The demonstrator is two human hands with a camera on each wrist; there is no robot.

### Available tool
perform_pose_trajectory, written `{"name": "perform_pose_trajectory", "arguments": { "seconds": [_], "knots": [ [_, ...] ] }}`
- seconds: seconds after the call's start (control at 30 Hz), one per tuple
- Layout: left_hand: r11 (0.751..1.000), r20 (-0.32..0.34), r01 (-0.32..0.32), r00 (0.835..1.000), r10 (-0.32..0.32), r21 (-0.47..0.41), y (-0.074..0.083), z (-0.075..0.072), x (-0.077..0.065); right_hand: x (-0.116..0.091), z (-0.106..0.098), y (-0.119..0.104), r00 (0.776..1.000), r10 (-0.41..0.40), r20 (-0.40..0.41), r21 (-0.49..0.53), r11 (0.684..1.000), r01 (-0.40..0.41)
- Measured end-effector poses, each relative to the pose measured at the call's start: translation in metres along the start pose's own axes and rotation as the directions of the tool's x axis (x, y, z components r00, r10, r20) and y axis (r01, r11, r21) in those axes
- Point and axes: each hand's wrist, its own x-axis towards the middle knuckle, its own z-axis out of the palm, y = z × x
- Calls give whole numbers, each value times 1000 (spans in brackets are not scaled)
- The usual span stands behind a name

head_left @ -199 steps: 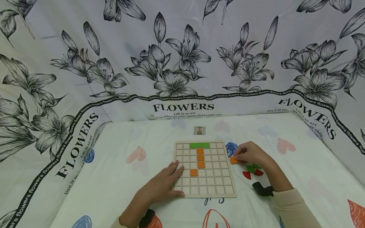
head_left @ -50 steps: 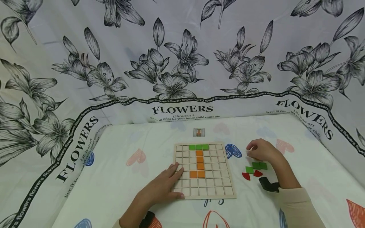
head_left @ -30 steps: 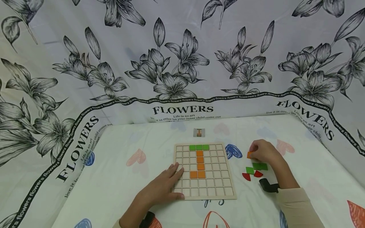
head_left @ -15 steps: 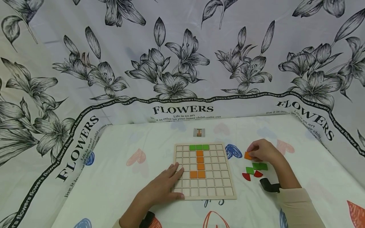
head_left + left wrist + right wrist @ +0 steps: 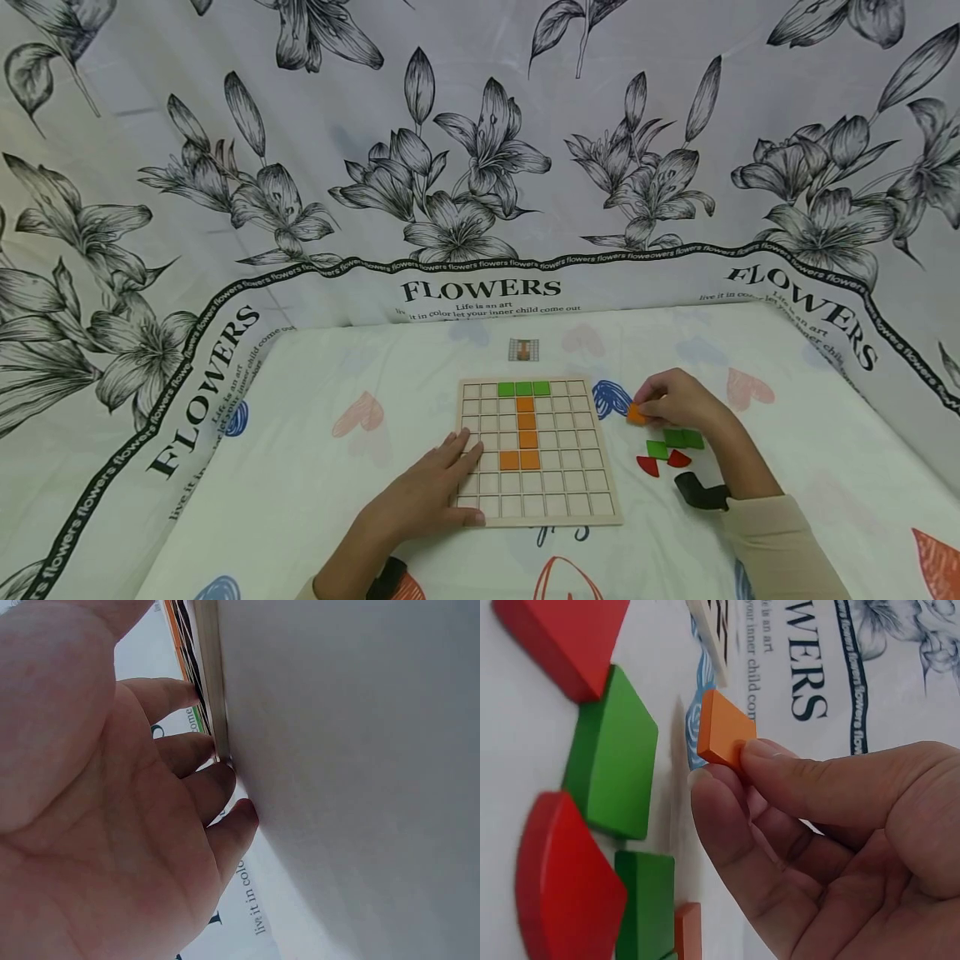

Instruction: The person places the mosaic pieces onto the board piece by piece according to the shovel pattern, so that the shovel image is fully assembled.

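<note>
My right hand [image 5: 682, 400] pinches an orange square tile [image 5: 726, 731] between thumb and fingers, just right of the wooden grid board [image 5: 585, 482]. With fingers spread, my left hand [image 5: 426, 490] rests on the board's left edge; in the left wrist view the fingertips [image 5: 244, 814] touch the board's side. Three green tiles [image 5: 524, 388] sit in the board's top row. Below the middle one runs a column of orange tiles [image 5: 527, 421], with one more orange tile [image 5: 509, 459] left of its lowest tile.
Right of the board lie several green tiles [image 5: 683, 438] and two red quarter-round pieces [image 5: 648, 466]. Low in the right wrist view another orange piece [image 5: 689, 930] shows partly. A small printed pattern card [image 5: 523, 349] lies behind the board. A flower-printed curtain [image 5: 465, 208] hangs behind.
An orange tile was added to the board's lower orange row. My right hand then picked up another orange tile and has moved slightly left with it. My left hand has stayed put.
</note>
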Motion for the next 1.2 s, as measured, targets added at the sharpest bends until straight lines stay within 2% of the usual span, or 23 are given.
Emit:
{"name": "perform_pose_trajectory", "arguments": {
  "seconds": [0.23, 0.63, 0.97, 1.2],
  "knots": [
    [1000, 1, 9, 1000, -9, 14, -1, 2, 2, 2, 8, -5, 999, -44, 26, -23, 999, 45],
    [1000, 1, 13, 1000, -13, 14, -2, 3, 2, 3, 17, -12, 990, -116, 77, 21, 993, 115],
    [1000, 9, 10, 1000, -10, 9, -2, 2, 2, 1, 29, -18, 993, -94, 76, 18, 996, 93],
    [1000, 4, 15, 1000, -15, 13, -1, 2, 2, 2, 29, -20, 995, -73, 69, 2, 997, 73]
  ]
}}
